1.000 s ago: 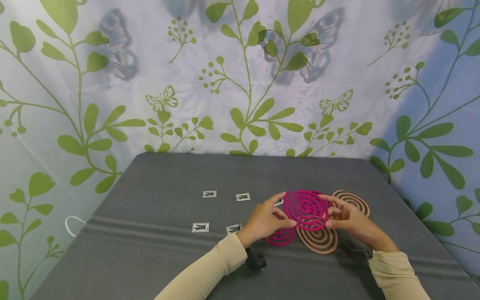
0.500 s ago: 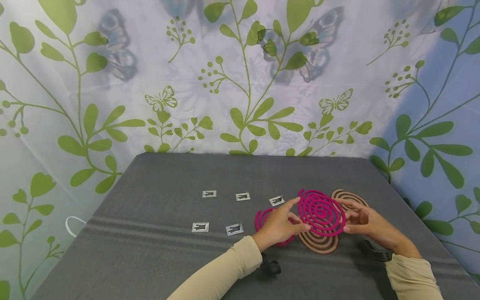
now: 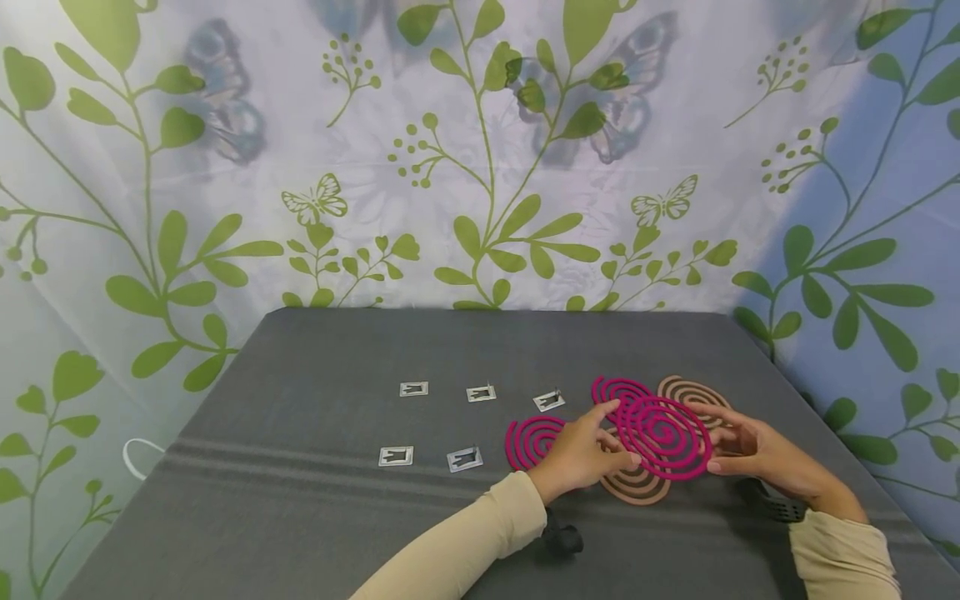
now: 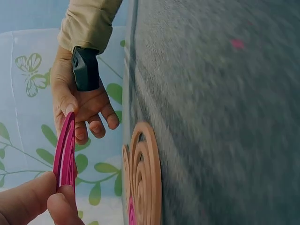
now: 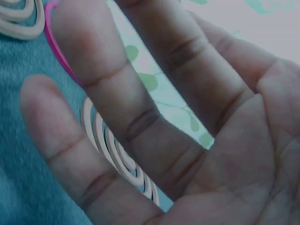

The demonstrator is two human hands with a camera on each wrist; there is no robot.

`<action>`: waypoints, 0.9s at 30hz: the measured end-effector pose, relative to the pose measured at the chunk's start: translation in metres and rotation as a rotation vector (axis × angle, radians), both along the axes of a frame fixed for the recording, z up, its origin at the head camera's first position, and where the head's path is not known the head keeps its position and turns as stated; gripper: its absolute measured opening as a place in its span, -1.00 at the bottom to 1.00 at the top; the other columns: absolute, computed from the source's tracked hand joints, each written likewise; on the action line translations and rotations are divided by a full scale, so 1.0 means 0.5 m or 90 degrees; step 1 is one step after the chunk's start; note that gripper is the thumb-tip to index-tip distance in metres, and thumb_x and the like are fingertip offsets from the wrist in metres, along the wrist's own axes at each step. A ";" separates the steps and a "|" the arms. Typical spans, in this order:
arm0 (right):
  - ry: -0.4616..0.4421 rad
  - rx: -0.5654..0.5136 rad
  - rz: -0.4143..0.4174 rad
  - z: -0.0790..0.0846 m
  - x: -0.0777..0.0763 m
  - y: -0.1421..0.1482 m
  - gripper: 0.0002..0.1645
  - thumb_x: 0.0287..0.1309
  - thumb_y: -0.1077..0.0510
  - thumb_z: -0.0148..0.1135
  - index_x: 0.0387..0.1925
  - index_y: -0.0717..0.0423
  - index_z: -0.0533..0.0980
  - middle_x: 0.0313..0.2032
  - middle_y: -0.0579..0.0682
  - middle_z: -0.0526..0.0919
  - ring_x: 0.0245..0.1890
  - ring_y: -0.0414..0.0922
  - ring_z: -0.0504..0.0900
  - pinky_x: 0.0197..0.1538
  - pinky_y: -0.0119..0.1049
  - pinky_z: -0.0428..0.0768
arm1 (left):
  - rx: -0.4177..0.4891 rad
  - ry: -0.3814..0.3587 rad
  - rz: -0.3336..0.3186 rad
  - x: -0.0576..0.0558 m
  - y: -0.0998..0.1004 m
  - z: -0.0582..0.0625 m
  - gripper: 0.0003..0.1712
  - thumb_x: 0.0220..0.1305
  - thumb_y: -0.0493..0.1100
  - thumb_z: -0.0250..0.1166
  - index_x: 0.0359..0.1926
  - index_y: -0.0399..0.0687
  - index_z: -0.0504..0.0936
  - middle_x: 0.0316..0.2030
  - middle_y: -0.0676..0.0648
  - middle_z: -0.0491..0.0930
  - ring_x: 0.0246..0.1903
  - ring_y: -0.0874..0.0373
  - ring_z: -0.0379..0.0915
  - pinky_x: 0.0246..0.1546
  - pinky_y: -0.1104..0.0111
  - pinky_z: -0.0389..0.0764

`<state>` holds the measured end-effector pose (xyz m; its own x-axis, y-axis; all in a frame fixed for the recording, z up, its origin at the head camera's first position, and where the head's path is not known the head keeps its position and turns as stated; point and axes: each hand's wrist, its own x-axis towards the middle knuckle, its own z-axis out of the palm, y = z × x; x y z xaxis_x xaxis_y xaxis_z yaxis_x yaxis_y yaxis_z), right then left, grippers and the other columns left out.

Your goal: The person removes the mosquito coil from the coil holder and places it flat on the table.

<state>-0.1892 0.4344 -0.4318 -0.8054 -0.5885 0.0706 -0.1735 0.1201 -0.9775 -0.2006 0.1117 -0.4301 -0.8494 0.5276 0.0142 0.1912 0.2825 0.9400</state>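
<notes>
A pink mosquito coil point(image 3: 667, 437) is held tilted above the table between both hands. My left hand point(image 3: 577, 454) pinches its left edge between thumb and finger. On its right edge, my right hand point(image 3: 768, 458) has thumb and index finger, the other fingers loose. Seen edge-on in the left wrist view, the coil point(image 4: 64, 154) spans from the left fingertips to the right thumb. Beneath and around lie other coils: a pink one at left point(image 3: 528, 442), partly hidden by my left hand, another pink one point(image 3: 618, 390) behind, and tan ones in front point(image 3: 637, 487) and at back right point(image 3: 690, 387).
Several small metal coil stands lie left of the coils, among them a front-left stand point(image 3: 395, 456) and a back-right stand point(image 3: 550, 401). Dark wrist cameras point(image 3: 564, 535) hang under the wrists. A patterned curtain point(image 3: 420, 167) rises behind the grey table point(image 3: 262, 533).
Both hands have moved right with the held pink coil, which now lies less over the pink coil behind. The stand near my left hand and the left pink coil have come into fuller view.
</notes>
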 end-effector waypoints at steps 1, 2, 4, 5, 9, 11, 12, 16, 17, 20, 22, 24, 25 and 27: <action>0.000 -0.001 0.001 -0.001 0.000 0.004 -0.02 0.39 0.60 0.14 0.57 -0.36 0.37 0.01 -0.05 0.80 -0.05 -0.20 0.78 -0.05 -0.31 0.73 | 0.001 -0.002 0.004 0.001 0.005 -0.001 -0.03 0.33 -0.17 0.58 0.66 0.03 0.32 -0.43 0.22 0.71 -0.62 0.34 0.31 -0.60 0.49 0.34; -0.001 0.000 0.002 -0.002 0.001 0.008 -0.01 0.39 0.61 0.14 0.57 -0.36 0.37 0.00 -0.05 0.80 -0.05 -0.20 0.79 -0.05 -0.31 0.73 | 0.000 -0.003 0.008 0.001 0.010 -0.001 -0.04 0.33 -0.17 0.58 0.65 0.04 0.33 -0.43 0.23 0.71 -0.62 0.34 0.32 -0.59 0.49 0.34; 0.002 0.008 0.001 -0.003 0.003 0.017 0.00 0.39 0.61 0.14 0.57 -0.37 0.36 -0.01 -0.06 0.80 -0.06 -0.20 0.79 -0.05 -0.31 0.72 | 0.001 -0.007 0.013 0.003 0.019 -0.003 -0.04 0.32 -0.18 0.59 0.65 0.05 0.34 -0.43 0.22 0.72 -0.61 0.35 0.35 -0.58 0.50 0.36; 0.007 0.015 -0.003 -0.004 0.004 0.021 0.00 0.39 0.61 0.14 0.57 -0.37 0.36 -0.02 -0.06 0.80 -0.07 -0.21 0.78 -0.06 -0.32 0.72 | -0.001 -0.009 0.016 0.004 0.024 -0.004 -0.04 0.32 -0.18 0.59 0.64 0.06 0.35 -0.42 0.23 0.73 -0.62 0.35 0.36 -0.57 0.50 0.37; 0.016 0.044 -0.018 -0.007 0.011 0.038 0.00 0.38 0.59 0.18 0.56 -0.40 0.36 -0.10 -0.09 0.78 -0.14 -0.23 0.76 -0.14 -0.30 0.70 | -0.007 -0.005 0.015 0.008 0.039 -0.008 -0.05 0.31 -0.17 0.60 0.63 0.06 0.36 -0.39 0.22 0.75 -0.54 0.40 0.42 -0.50 0.50 0.43; 0.012 0.057 -0.027 -0.007 0.014 0.047 0.00 0.38 0.57 0.20 0.54 -0.45 0.37 -0.12 -0.11 0.76 -0.17 -0.24 0.75 -0.18 -0.29 0.69 | -0.009 -0.008 0.015 0.009 0.045 -0.009 -0.05 0.30 -0.17 0.60 0.63 0.08 0.37 -0.38 0.22 0.74 -0.49 0.41 0.45 -0.46 0.50 0.45; 0.009 0.063 -0.030 -0.008 0.015 0.051 0.00 0.39 0.57 0.20 0.53 -0.47 0.37 -0.13 -0.12 0.75 -0.18 -0.25 0.74 -0.19 -0.29 0.68 | -0.006 -0.014 0.012 0.010 0.048 -0.010 -0.05 0.31 -0.17 0.60 0.63 0.08 0.37 -0.38 0.21 0.74 -0.48 0.39 0.50 -0.46 0.49 0.47; 0.016 0.083 -0.039 -0.009 0.021 0.064 0.00 0.39 0.55 0.22 0.51 -0.53 0.39 -0.15 -0.17 0.73 -0.23 -0.28 0.72 -0.26 -0.27 0.67 | 0.009 -0.050 0.002 0.011 0.056 -0.013 -0.03 0.30 -0.21 0.61 0.64 0.09 0.36 -0.39 0.21 0.74 -0.21 0.25 0.68 -0.33 0.48 0.60; 0.022 0.083 -0.039 -0.009 0.023 0.067 0.01 0.38 0.56 0.22 0.52 -0.51 0.39 -0.16 -0.16 0.73 -0.24 -0.28 0.72 -0.27 -0.25 0.68 | 0.011 -0.056 -0.001 0.010 0.057 -0.014 -0.03 0.30 -0.22 0.60 0.64 0.09 0.36 -0.39 0.21 0.74 -0.06 0.24 0.66 -0.23 0.49 0.62; 0.033 0.074 -0.034 -0.012 0.025 0.075 0.01 0.36 0.59 0.20 0.53 -0.45 0.41 -0.15 -0.15 0.75 -0.25 -0.28 0.74 -0.30 -0.22 0.67 | 0.043 -0.085 -0.024 0.009 0.061 -0.019 -0.03 0.32 -0.28 0.57 0.65 0.02 0.33 -0.36 0.15 0.76 0.05 0.17 0.65 0.02 0.44 0.64; 0.034 0.062 -0.022 -0.014 0.025 0.082 0.02 0.36 0.61 0.18 0.54 -0.42 0.41 -0.14 -0.14 0.76 -0.24 -0.27 0.74 -0.29 -0.22 0.67 | 0.073 -0.116 -0.044 0.009 0.065 -0.022 -0.02 0.33 -0.33 0.54 0.66 -0.02 0.28 -0.34 0.11 0.74 -0.11 0.21 0.68 -0.02 0.42 0.68; 0.026 0.054 -0.012 -0.017 0.025 0.090 0.03 0.37 0.62 0.15 0.54 -0.44 0.42 -0.13 -0.14 0.77 -0.22 -0.26 0.74 -0.26 -0.26 0.69 | 0.100 -0.152 -0.061 0.010 0.069 -0.024 0.00 0.35 -0.38 0.51 0.68 -0.03 0.23 -0.35 0.07 0.72 -0.38 0.17 0.70 -0.17 0.41 0.72; 0.021 0.051 -0.007 -0.019 0.026 0.094 0.03 0.37 0.63 0.14 0.54 -0.46 0.42 -0.12 -0.14 0.77 -0.21 -0.26 0.75 -0.24 -0.28 0.69 | 0.111 -0.175 -0.064 0.011 0.072 -0.024 0.01 0.35 -0.40 0.50 0.69 -0.01 0.22 -0.36 0.06 0.70 -0.45 0.19 0.67 -0.32 0.38 0.73; 0.010 0.047 0.002 -0.022 0.026 0.103 0.05 0.39 0.63 0.11 0.54 -0.49 0.41 -0.11 -0.14 0.77 -0.19 -0.25 0.75 -0.20 -0.30 0.70 | 0.114 -0.199 -0.069 0.013 0.079 -0.024 0.04 0.35 -0.42 0.49 0.71 0.05 0.20 -0.37 0.06 0.68 -0.50 0.26 0.60 -0.39 0.40 0.70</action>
<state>-0.1760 0.4859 -0.4429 -0.8028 -0.5949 0.0397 -0.1891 0.1909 -0.9632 -0.1942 0.1510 -0.4420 -0.7669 0.6271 -0.1364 -0.0928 0.1019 0.9905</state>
